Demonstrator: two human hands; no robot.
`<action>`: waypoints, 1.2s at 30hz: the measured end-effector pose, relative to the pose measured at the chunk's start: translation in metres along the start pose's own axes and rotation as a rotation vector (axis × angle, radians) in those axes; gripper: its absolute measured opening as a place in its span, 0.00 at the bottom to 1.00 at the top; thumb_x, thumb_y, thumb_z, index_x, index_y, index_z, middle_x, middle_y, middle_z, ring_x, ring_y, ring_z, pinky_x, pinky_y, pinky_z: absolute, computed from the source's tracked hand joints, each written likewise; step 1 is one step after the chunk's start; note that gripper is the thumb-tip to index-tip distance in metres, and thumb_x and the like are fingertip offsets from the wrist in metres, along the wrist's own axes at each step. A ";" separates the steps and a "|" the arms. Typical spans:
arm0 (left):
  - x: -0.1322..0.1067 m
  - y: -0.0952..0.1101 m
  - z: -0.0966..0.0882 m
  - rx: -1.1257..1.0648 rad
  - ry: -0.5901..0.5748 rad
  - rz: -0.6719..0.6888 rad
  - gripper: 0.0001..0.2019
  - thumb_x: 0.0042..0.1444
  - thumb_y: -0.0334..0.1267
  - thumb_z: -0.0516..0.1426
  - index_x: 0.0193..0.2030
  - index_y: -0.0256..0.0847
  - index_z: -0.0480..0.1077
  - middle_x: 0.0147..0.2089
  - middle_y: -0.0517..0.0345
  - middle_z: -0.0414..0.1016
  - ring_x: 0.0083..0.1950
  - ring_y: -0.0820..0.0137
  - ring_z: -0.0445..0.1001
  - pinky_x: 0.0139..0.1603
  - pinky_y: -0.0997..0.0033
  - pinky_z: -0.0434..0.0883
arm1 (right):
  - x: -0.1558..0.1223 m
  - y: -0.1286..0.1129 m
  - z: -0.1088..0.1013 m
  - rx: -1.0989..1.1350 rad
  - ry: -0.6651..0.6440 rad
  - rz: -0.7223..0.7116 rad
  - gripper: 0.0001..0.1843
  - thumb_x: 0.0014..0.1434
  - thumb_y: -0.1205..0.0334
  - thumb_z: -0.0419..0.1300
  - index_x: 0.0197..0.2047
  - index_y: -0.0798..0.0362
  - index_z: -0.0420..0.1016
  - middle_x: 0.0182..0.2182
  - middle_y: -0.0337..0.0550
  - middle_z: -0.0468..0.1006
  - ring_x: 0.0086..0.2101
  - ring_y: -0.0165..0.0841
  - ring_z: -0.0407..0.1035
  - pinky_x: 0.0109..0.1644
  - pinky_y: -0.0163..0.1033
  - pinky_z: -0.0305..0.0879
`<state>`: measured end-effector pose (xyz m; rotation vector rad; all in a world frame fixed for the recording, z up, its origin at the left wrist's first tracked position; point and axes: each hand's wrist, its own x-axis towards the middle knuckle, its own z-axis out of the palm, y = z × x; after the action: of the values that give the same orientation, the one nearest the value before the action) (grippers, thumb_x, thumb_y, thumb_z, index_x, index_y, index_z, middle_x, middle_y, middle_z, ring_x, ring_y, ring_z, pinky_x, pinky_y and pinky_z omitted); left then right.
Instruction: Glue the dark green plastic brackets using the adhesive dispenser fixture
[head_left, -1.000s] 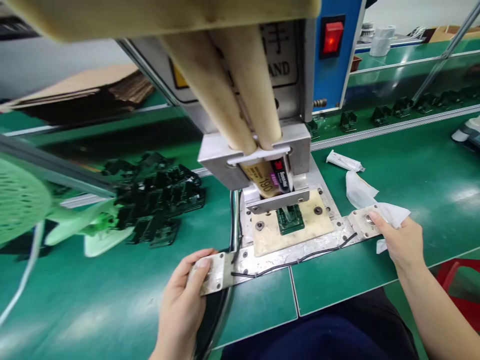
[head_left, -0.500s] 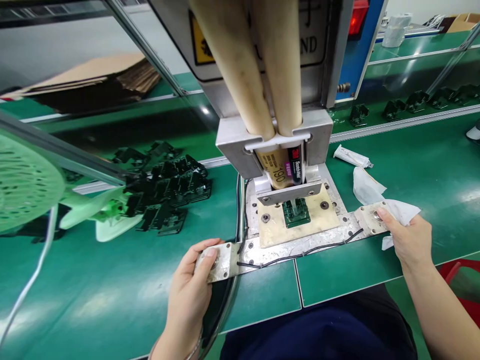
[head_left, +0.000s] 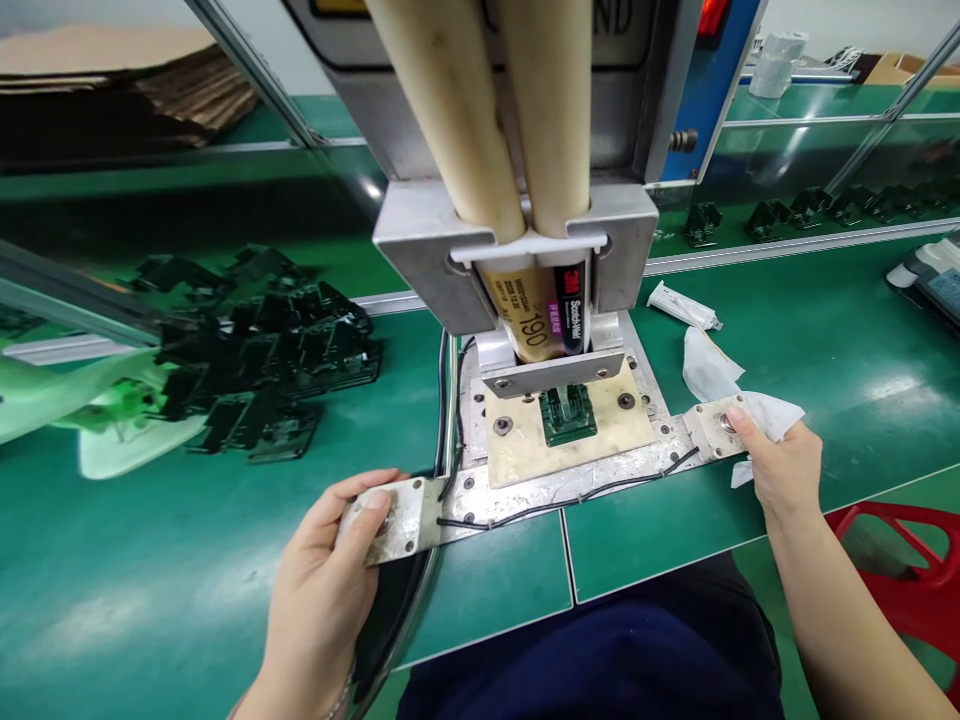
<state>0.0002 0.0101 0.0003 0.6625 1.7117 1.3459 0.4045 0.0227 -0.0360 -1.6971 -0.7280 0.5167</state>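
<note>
A glue-dispensing machine (head_left: pixel 517 250) stands before me, with two cream tubes running down into a labelled cartridge (head_left: pixel 544 315). Under its nozzle a small dark green part (head_left: pixel 568 412) sits in a beige fixture block (head_left: pixel 600 435) on a metal base plate (head_left: pixel 540 490). My left hand (head_left: pixel 330 580) grips the plate's left end tab, thumb pressed on its button (head_left: pixel 381 522). My right hand (head_left: pixel 776 465) has a finger on the right tab's button (head_left: pixel 725 422) and holds a crumpled white wipe (head_left: pixel 772 415).
A pile of black plastic parts (head_left: pixel 262 350) lies on the green mat at left, beside a pale green fan (head_left: pixel 112 420). A small white tube (head_left: pixel 682 305) and more tissue (head_left: pixel 709 365) lie right of the machine. Black parts line the far shelf (head_left: pixel 795 210). A red stool (head_left: pixel 907 560) is at lower right.
The view has shifted down and closer to the machine. Both hands stay on the end buttons of the plate; the cartridge remains over the green part.
</note>
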 end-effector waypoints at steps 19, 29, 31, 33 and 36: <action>-0.002 -0.002 -0.002 0.031 -0.011 0.021 0.25 0.37 0.51 0.76 0.41 0.41 0.79 0.42 0.55 0.80 0.35 0.70 0.71 0.30 0.81 0.71 | 0.001 -0.002 -0.001 0.011 0.000 -0.055 0.28 0.43 0.43 0.79 0.41 0.56 0.86 0.39 0.50 0.87 0.42 0.50 0.81 0.43 0.50 0.79; -0.008 0.002 0.003 0.062 -0.020 0.061 0.24 0.40 0.50 0.75 0.41 0.40 0.78 0.41 0.56 0.79 0.34 0.71 0.71 0.30 0.81 0.70 | 0.004 0.000 -0.004 0.021 0.011 -0.101 0.28 0.45 0.44 0.79 0.41 0.57 0.86 0.40 0.51 0.86 0.44 0.49 0.80 0.50 0.53 0.79; -0.007 0.000 0.001 0.079 -0.037 0.071 0.23 0.43 0.51 0.73 0.43 0.41 0.78 0.41 0.56 0.79 0.34 0.71 0.71 0.30 0.80 0.70 | 0.005 0.002 -0.005 0.009 0.015 -0.097 0.28 0.45 0.44 0.79 0.42 0.57 0.86 0.41 0.52 0.86 0.44 0.50 0.80 0.50 0.54 0.78; -0.005 -0.004 -0.002 0.109 -0.049 0.083 0.22 0.47 0.52 0.71 0.44 0.41 0.78 0.42 0.55 0.80 0.35 0.71 0.72 0.31 0.79 0.70 | 0.006 0.004 -0.006 0.001 0.012 -0.099 0.29 0.45 0.44 0.79 0.42 0.57 0.85 0.41 0.52 0.86 0.45 0.50 0.81 0.51 0.54 0.78; -0.004 -0.007 -0.004 0.186 -0.042 0.127 0.22 0.49 0.54 0.69 0.45 0.40 0.78 0.42 0.52 0.81 0.34 0.69 0.72 0.31 0.76 0.70 | 0.008 0.007 -0.008 -0.006 0.016 -0.104 0.30 0.46 0.44 0.79 0.44 0.59 0.85 0.42 0.53 0.86 0.45 0.51 0.81 0.52 0.56 0.78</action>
<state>-0.0009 0.0030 -0.0052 0.9121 1.8005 1.2576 0.4164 0.0218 -0.0406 -1.6575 -0.8025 0.4282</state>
